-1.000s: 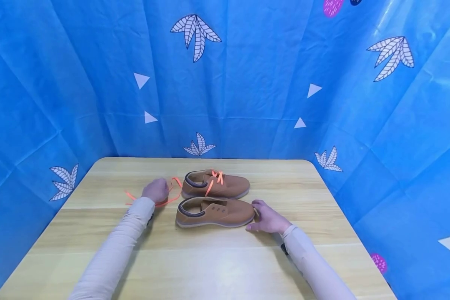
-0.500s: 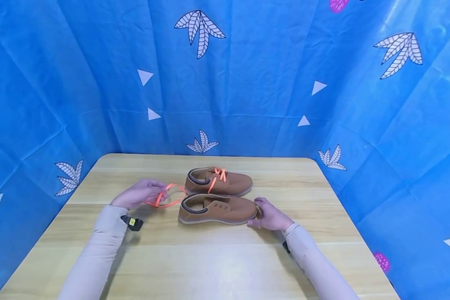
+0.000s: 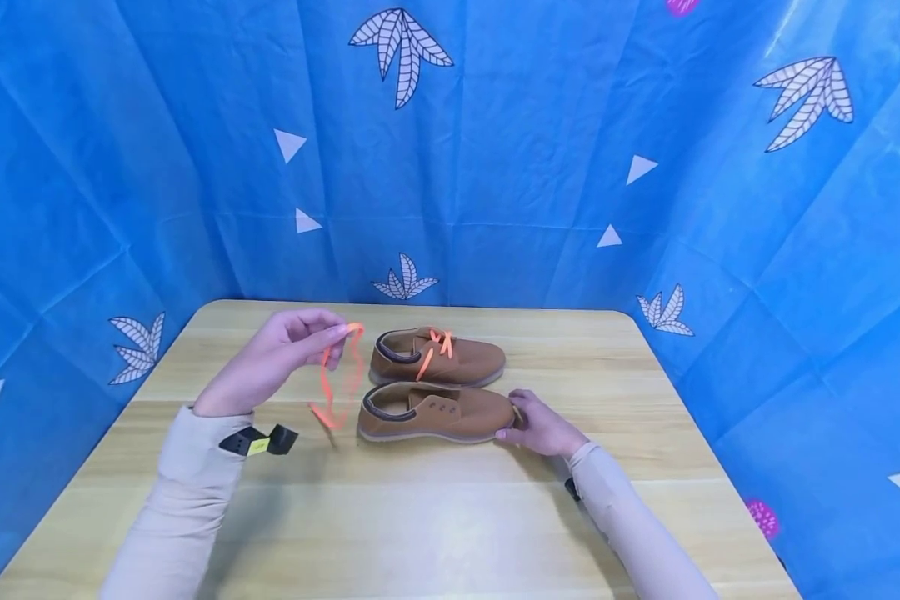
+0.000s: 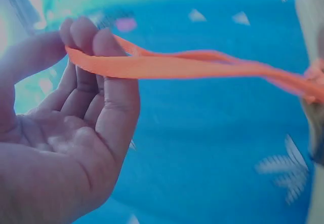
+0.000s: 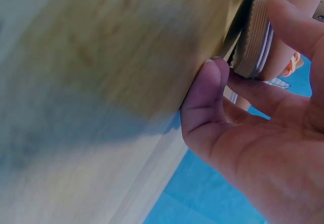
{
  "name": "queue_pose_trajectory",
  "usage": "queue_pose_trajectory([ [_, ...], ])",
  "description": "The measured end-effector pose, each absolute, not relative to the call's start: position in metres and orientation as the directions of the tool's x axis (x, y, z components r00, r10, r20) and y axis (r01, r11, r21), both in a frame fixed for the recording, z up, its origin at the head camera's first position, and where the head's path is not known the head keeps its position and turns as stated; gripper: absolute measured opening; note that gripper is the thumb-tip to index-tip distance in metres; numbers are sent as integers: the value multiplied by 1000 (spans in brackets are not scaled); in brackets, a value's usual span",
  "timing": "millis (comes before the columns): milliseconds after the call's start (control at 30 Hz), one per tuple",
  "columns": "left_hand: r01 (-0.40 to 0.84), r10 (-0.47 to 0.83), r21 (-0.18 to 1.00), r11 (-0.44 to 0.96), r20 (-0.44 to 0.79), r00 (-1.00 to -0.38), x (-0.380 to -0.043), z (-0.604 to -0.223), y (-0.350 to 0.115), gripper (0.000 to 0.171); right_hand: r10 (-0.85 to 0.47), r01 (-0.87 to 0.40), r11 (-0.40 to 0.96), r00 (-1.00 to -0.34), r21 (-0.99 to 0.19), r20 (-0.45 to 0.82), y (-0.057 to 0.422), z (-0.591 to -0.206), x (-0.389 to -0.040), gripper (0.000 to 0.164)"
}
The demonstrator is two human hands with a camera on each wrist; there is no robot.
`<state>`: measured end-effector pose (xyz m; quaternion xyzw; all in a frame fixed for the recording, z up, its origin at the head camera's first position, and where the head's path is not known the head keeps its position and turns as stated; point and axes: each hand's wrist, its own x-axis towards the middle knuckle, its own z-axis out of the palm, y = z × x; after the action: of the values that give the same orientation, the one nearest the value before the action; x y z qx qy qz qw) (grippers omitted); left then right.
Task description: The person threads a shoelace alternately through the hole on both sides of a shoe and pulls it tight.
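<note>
My left hand (image 3: 277, 354) is raised over the table left of the shoes and pinches an orange shoelace (image 4: 167, 68) between thumb and fingertips. The lace hangs in a loop below the fingers, with a loose end trailing near the tabletop. The near brown shoe (image 3: 476, 414) lies sole down, toe to the right, its eyelets bare of lace. My right hand (image 3: 542, 427) grips its toe, thumb against the side of the sole (image 5: 258, 29) and the other fingers curled around the front. Behind it stands the matching far shoe (image 3: 476, 362), with orange lacing across its tongue.
Both shoes stand side by side on a light wooden table (image 3: 435, 517) with rounded far corners. A blue printed curtain (image 3: 525, 150) surrounds the table at the back and sides. A small black device (image 3: 258, 442) is strapped to the left wrist.
My left hand has lifted the shoelace off the table, turning over as it rose, so the lace hangs from the fingertips. The right hand stays at the near shoe's toe.
</note>
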<state>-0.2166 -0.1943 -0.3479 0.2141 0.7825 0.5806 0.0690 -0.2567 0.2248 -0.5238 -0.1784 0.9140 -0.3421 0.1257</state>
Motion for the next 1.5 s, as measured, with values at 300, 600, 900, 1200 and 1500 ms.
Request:
queue_pose_trajectory([
  [300,392,498,915,100,295,-816,-187,-307,-140,17,-418,-244,698,-902,-673,-107,227,-520,-258,75],
  [600,236,608,969,79,141,-781,-208,-355,-91,18,-409,-238,702,-907,-672,-105,224,-521,-260,77],
  [900,195,631,975,106,86,-771,-228,-396,-79,22,-445,-307,656,-895,-689,-26,219,-476,-262,78],
  [1200,217,648,968,125,86,-756,-238,-411,-85,28,-703,-356,258,-707,-898,78,168,-414,-259,36],
  [1500,221,662,944,245,4,-750,-247,-419,-103,30,-767,-278,217,-642,-936,13,155,-427,-269,29],
])
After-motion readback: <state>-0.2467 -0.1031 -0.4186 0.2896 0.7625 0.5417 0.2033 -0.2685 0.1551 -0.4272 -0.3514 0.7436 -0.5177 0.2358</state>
